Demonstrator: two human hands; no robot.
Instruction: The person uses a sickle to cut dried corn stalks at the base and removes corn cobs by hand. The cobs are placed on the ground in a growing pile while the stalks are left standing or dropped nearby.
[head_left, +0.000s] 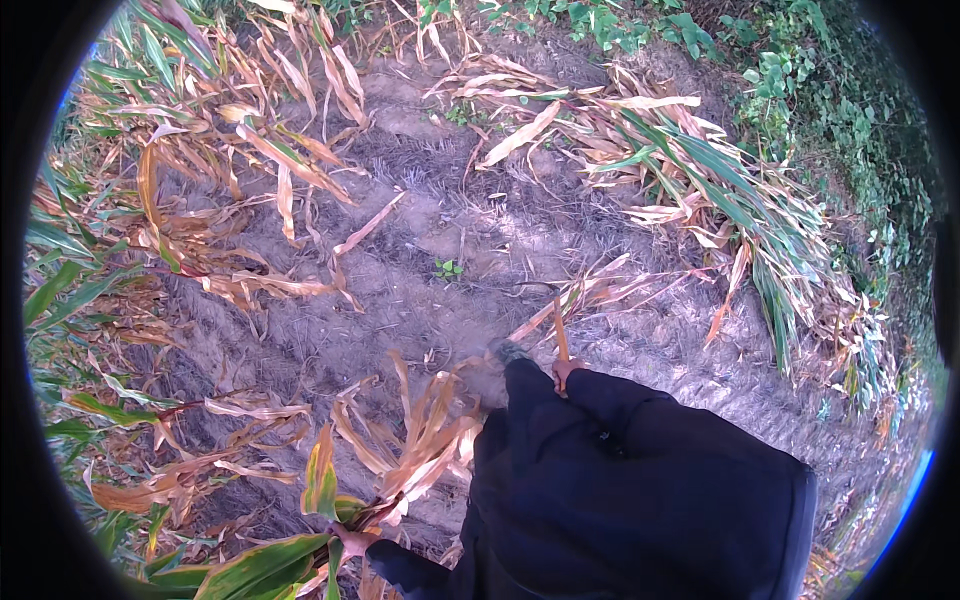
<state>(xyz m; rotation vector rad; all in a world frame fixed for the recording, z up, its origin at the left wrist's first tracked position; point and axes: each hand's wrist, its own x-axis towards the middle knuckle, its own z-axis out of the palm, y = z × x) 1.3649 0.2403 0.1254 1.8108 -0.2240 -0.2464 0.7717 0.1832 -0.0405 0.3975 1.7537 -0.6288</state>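
Observation:
My right hand (566, 371) grips the wooden handle (561, 334) of a sickle, which points away from my body. Its thin dark curved blade (536, 284) is at the far end, over dry leaves on the soil. Low in the view, my left hand (354, 541) is closed around corn stalks (367, 516). Green leaves (262, 566) spread to one side of that hand, and dry tan leaves (431, 435) fan out on the other. Leaves cover part of my left fingers.
Standing corn with drying leaves (172, 247) lines the left. Cut corn stalks (720, 172) lie in a long pile at right, beside green creeping plants (847, 112). Dry soil (405, 262) with a small seedling (448, 270) lies between. My shoe (508, 350) shows beyond my dark clothing (637, 487).

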